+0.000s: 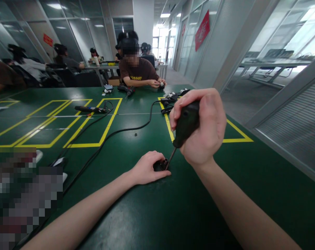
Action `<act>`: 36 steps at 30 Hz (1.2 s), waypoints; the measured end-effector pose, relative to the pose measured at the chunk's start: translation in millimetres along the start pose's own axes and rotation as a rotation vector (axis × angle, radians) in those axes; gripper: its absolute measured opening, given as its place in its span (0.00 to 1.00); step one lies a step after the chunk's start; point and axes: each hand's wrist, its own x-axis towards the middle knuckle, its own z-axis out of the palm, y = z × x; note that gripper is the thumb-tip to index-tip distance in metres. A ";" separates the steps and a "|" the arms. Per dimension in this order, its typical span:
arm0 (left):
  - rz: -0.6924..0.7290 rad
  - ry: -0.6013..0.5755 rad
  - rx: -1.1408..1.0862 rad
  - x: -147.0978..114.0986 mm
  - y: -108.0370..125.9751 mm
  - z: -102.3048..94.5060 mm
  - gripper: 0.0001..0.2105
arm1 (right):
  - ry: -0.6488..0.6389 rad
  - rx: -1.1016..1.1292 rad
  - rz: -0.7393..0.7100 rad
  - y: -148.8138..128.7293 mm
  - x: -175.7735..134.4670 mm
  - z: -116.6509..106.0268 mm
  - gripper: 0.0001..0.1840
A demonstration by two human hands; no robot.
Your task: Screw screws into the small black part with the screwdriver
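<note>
My right hand (208,130) is closed around the dark handle of a screwdriver (187,121). Its thin shaft slants down and left, and the tip meets a small dark part (164,164) on the table. My left hand (149,168) rests on the tabletop with thumb and fingers curled round that part. A short metallic tube-like piece stands up from it. What kind of part it is I cannot make out, and the fingers hide some of it.
A black cable (121,130) crosses the green table (136,215). A pen-shaped electric tool (88,109) lies inside yellow tape at left. Dark parts (170,97) sit beyond my right hand. Opposite, a person (139,71) handles a small part near a power drill (128,91).
</note>
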 end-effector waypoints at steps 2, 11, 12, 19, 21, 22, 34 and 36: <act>-0.003 -0.003 -0.006 -0.2 0.0 -0.1 0.15 | -0.003 0.010 0.025 -0.8 -0.9 0.8 0.14; -0.007 -0.014 0.013 0.3 0.8 -1.4 0.15 | 0.020 -0.053 0.014 0.3 -0.7 0.5 0.14; -0.006 -0.012 0.015 0.4 0.6 -1.1 0.15 | 0.034 -0.064 0.030 0.6 0.1 0.0 0.13; -0.003 -0.010 0.023 1.7 -0.9 -0.1 0.16 | -0.057 0.040 0.154 -4.5 5.4 -0.8 0.13; -0.013 -0.010 0.023 2.3 -0.8 -0.6 0.16 | -0.086 0.088 0.180 -8.9 5.0 0.5 0.18; -0.014 -0.013 0.025 2.6 -0.6 -0.8 0.16 | -0.106 0.100 0.199 -11.3 4.5 1.2 0.19; -0.024 -0.041 0.023 3.5 -0.5 -2.5 0.16 | -0.165 0.088 0.255 -2.9 14.6 1.5 0.26; -0.025 -0.036 0.042 3.4 -1.2 -2.2 0.17 | -0.189 0.066 0.287 -3.3 18.6 0.1 0.34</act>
